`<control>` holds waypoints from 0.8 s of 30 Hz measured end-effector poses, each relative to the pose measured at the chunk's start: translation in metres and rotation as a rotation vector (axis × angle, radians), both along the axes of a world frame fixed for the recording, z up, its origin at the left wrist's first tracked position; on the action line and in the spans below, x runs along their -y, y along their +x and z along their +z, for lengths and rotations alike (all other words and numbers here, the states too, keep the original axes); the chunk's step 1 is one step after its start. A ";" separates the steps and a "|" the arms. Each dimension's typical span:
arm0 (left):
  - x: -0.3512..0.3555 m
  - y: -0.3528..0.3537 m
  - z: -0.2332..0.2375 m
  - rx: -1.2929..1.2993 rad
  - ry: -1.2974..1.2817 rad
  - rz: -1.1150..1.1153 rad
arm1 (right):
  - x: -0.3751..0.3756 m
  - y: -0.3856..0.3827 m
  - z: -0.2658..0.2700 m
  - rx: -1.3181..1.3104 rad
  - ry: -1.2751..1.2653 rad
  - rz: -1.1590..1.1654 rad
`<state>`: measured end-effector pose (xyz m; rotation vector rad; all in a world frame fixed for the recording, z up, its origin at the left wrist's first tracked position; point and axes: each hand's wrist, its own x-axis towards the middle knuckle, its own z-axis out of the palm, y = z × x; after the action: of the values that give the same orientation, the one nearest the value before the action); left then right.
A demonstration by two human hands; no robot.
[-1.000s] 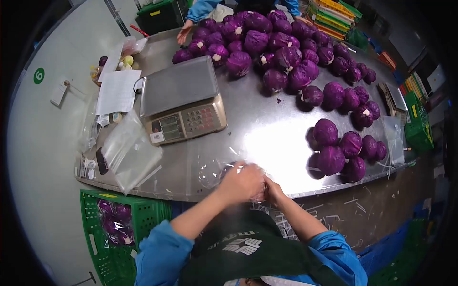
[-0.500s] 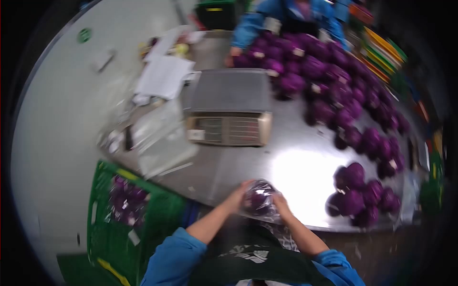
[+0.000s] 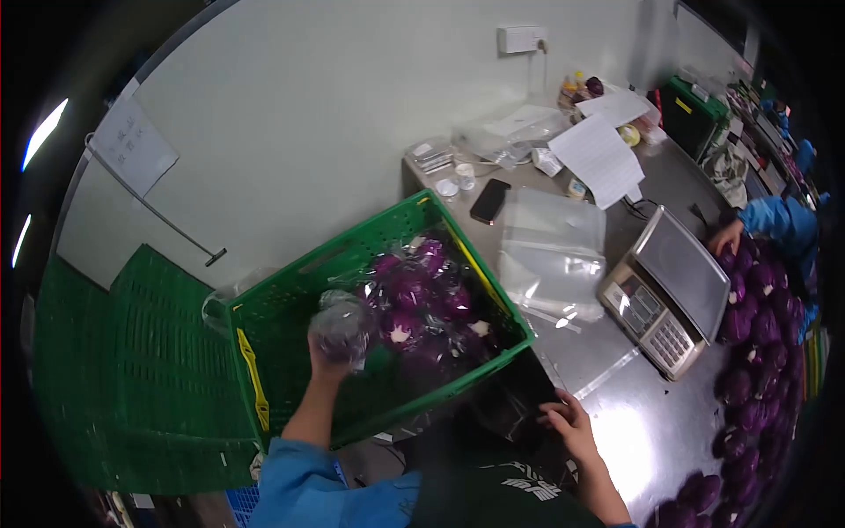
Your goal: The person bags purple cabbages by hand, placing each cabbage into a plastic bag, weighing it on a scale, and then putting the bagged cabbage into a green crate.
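My left hand (image 3: 324,356) holds a red cabbage in a clear plastic bag (image 3: 341,327) over the left half of a green crate (image 3: 290,277); this bagged cabbage is blurred by motion. Inside the crate, to its right, lie several bagged red cabbages (image 3: 409,290). My right hand (image 3: 570,424) is at the near edge of the steel table (image 3: 607,400), fingers apart and slightly bent, with nothing in them.
A scale (image 3: 647,308) stands on the table beside clear plastic bags (image 3: 550,233) and a phone (image 3: 489,201). Loose red cabbages (image 3: 748,396) are heaped along the right, where a co-worker's hand (image 3: 727,236) touches them. Stacked green crates (image 3: 167,352) stand at the left.
The view has swung left toward the crate. The bagged cabbage, earlier between both hands at the table edge, is now in my left hand above the crate; my right hand has let go.
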<state>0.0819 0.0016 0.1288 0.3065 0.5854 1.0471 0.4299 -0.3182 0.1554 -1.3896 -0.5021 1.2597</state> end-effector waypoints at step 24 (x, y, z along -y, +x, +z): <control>0.138 0.400 0.006 -1.134 1.622 -1.091 | 0.222 0.312 -0.014 1.430 -0.576 -0.957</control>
<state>0.4819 -0.1360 0.1350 2.4226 0.2737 -0.0870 0.7416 -0.5402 0.1409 -2.4710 -0.2737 -0.5822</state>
